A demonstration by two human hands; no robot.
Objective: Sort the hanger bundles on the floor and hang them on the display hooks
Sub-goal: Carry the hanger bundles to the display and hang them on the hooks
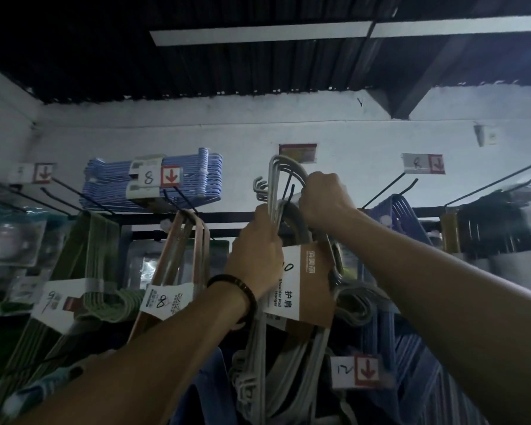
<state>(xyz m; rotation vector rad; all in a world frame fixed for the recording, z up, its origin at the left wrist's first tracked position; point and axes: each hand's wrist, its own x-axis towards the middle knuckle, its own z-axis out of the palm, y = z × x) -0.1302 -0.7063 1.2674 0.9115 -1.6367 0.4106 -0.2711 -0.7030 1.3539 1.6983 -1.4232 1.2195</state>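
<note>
Both hands clamp the grey hanger bundle (292, 360) up at head height. Left hand (255, 250) is fisted round the wire necks just under the hook loops, and right hand (325, 200) is curled over the curved tops a bit higher. The bundle's hook loops sit right at the black prongs of a display hook (292, 191); can't tell if they're actually threaded on (blur plus fingers in the way). A brown-and-white cardboard sleeve (307, 283) wraps the bundle just below the left hand, and the rest hangs down between the forearms. There's a black bead bracelet (236, 289) on the left wrist.

Just left, a copper-coloured hanger bundle (181, 256) hangs from the next hook, its label marked 8. Further left are green hangers (98, 240). Above those, a light blue hanger bundle (151, 179) lies flat on top of the rack behind a red-arrow price tag (170, 177). To the right are darker blue hangers (396, 210), then black ones (488, 228). Low right is a tag marked 12 (356, 371).
</note>
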